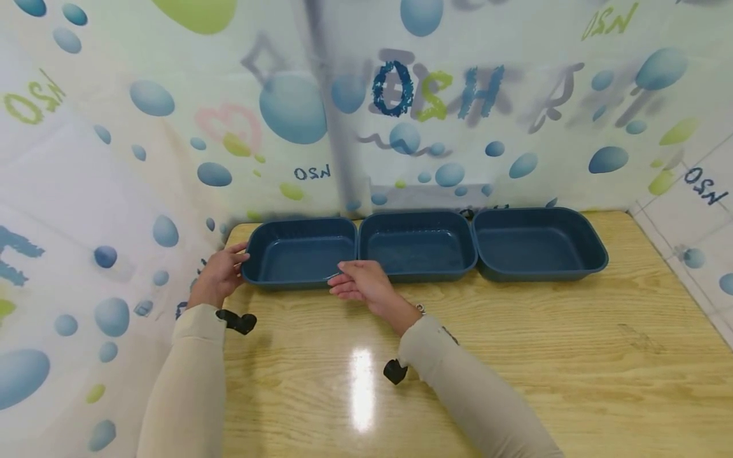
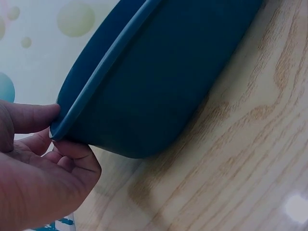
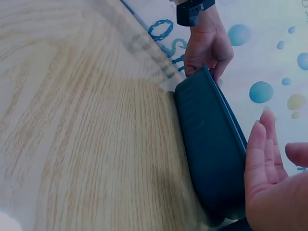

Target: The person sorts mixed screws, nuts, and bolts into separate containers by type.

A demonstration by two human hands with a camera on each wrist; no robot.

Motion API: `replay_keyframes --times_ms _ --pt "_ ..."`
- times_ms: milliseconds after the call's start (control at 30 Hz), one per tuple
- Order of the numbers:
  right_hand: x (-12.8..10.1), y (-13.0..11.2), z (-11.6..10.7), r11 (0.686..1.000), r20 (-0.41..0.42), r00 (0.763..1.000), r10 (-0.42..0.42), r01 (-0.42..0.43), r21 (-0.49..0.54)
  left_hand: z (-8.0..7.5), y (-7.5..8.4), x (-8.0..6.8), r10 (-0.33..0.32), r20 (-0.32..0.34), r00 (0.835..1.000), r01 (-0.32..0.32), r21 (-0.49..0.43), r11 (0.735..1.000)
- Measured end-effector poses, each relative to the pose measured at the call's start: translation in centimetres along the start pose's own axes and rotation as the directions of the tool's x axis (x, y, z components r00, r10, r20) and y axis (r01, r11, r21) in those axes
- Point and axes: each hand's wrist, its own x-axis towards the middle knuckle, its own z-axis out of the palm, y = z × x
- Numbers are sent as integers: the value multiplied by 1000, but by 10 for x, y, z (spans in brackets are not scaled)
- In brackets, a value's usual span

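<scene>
Three dark blue rectangular plastic basins stand in a row along the back of the wooden table: a left basin (image 1: 303, 254), a middle basin (image 1: 415, 248) and a right basin (image 1: 538, 242). My left hand (image 2: 53, 168) pinches the rim at the outer end of the left basin, thumb on the rim and fingers curled under it. My right hand (image 1: 369, 286) is at that basin's front right corner, beside the middle basin. In the right wrist view its fingers (image 3: 262, 154) are straight, alongside the left basin's rim, with the thumb apart.
The wooden table (image 1: 515, 356) stretches out in front of the basins. A patterned white sheet (image 1: 355, 146) with blue and green drops hangs right behind them and along both sides. Black wrist cameras are strapped to both sleeves (image 1: 191, 375).
</scene>
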Motion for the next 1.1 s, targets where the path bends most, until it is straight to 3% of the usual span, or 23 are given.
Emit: replay_keyframes --times_ms 600,1100 --pt "-4 3 -6 999 24 1000 10 -9 -39 -1 0 -1 24 30 999 -24 24 999" --pt "-23 -5 -41 962 14 1000 6 -2 -273 0 0 0 25 40 999 -25 7 1000"
